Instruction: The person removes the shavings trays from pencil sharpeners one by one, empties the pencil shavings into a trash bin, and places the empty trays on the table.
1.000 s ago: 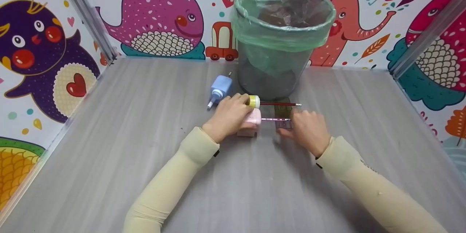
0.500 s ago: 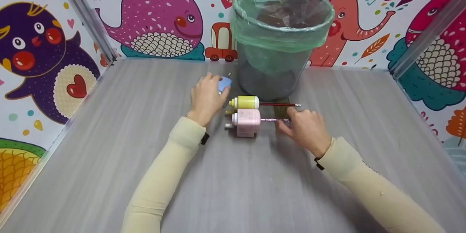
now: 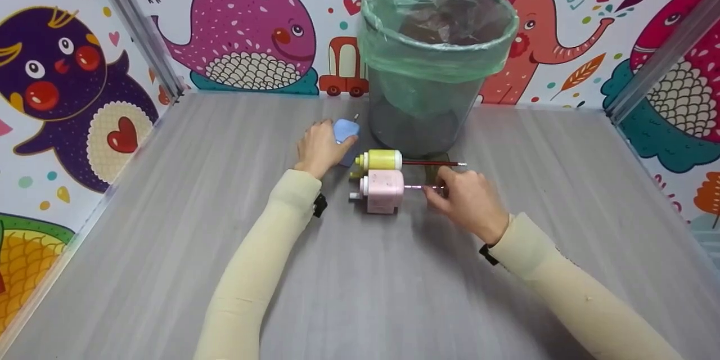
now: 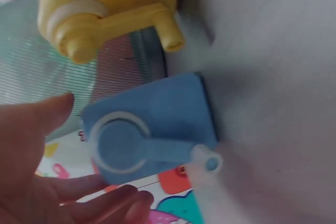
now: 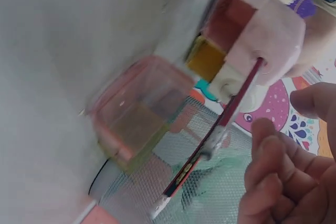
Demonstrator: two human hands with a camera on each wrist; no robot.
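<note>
Beside the blue crank pencil sharpener (image 3: 345, 128) is my left hand (image 3: 319, 151); the left wrist view shows thumb and fingers spread around its body (image 4: 168, 100), the thumb apart from it. My right hand (image 3: 471, 198) hovers at the free end of a purple pencil (image 3: 414, 187) stuck in the pink sharpener (image 3: 385, 190). In the right wrist view its thumb stands away from loosely bent fingers (image 5: 270, 169), with no pencil between them. Behind the pink one lies a yellow sharpener (image 3: 383, 160) holding a dark red pencil (image 3: 430, 163).
Two see-through boxes, one pinkish (image 5: 139, 100) and one yellowish (image 5: 142, 156), sit side by side right of the sharpeners. A mesh waste bin (image 3: 416, 115) with a green liner stands just behind. Patterned walls enclose the grey tabletop (image 3: 371, 292).
My left hand left the pink and yellow sharpeners and went back-left to the blue one. My right hand stays near the purple pencil, its fingers shifted slightly.
</note>
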